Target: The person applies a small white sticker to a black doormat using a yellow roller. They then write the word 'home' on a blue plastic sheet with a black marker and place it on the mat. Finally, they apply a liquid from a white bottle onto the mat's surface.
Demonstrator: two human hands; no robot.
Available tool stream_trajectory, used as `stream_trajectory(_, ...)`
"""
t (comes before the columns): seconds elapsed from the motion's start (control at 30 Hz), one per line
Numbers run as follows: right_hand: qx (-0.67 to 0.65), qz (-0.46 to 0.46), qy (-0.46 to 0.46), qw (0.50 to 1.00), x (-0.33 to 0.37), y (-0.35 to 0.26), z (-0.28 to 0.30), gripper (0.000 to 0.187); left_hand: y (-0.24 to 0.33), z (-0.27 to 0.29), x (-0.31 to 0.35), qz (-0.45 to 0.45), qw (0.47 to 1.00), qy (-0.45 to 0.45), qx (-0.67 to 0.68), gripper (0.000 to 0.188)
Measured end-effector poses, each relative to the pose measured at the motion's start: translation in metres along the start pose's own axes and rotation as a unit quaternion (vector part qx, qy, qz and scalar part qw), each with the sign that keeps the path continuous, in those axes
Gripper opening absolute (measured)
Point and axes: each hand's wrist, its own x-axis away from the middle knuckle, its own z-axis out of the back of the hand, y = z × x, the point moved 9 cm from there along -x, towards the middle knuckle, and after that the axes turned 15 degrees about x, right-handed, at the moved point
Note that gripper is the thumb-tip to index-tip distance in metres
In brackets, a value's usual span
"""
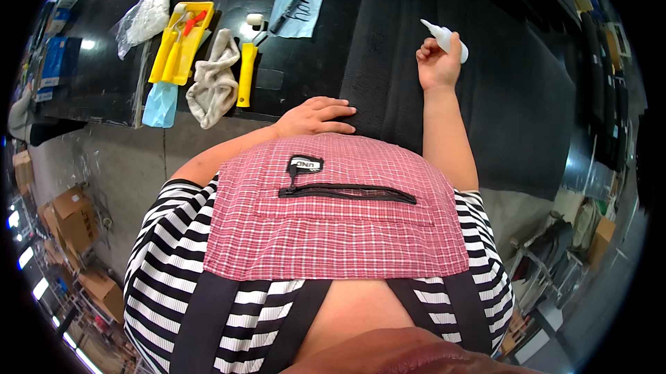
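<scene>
My right hand (pixel 438 65) is closed round a small white squeeze bottle (pixel 440 33) with a narrow pointed nozzle. The bottle is tilted, its nozzle toward the upper left, above a dark fabric sheet (pixel 506 89). My left hand (pixel 313 117) lies flat at the near edge of the black table (pixel 305 69), fingers stretched to the right and holding nothing. Its fingertips reach the left border of the dark fabric. Closest to that hand is a small roller with a yellow handle (pixel 246 72), lying beside a crumpled beige cloth (pixel 215 82).
At the table's left lie a yellow tray (pixel 196 44) with yellow-handled rollers, a light-blue sheet (pixel 161 105) and a clear plastic bag (pixel 143 20). Farther back, a black marker (pixel 291 10) rests on another light-blue piece (pixel 310 17). Cardboard boxes (pixel 73 218) stand on the floor at left.
</scene>
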Motion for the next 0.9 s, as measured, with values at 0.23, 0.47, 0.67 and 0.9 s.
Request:
stream_trajectory(0.23, -0.262, -0.151, -0.19, 0.934, 0.032, 0.024, -0.043, 0.044, -0.014, 0.0, 0.008, -0.085, 0.995, 0.004, 0.052, 0.034)
stream_trajectory(0.47, -0.314, -0.128, -0.182, 0.923, 0.031, 0.032, -0.012, 0.036, 0.002, 0.13, 0.082, -0.044, 0.941, 0.334, -0.04, 0.039)
stream_trajectory(0.67, -0.344, -0.128, -0.149, 0.918, 0.025, 0.039, -0.005, 0.04, -0.065, 0.28, 0.246, 0.224, 0.754, 0.595, -0.166, 0.017)
stream_trajectory(0.9, -0.361, -0.131, -0.132, 0.914, 0.023, 0.043, 0.0, 0.034, -0.162, 0.343, 0.357, 0.417, 0.668, 0.588, -0.186, 0.026)
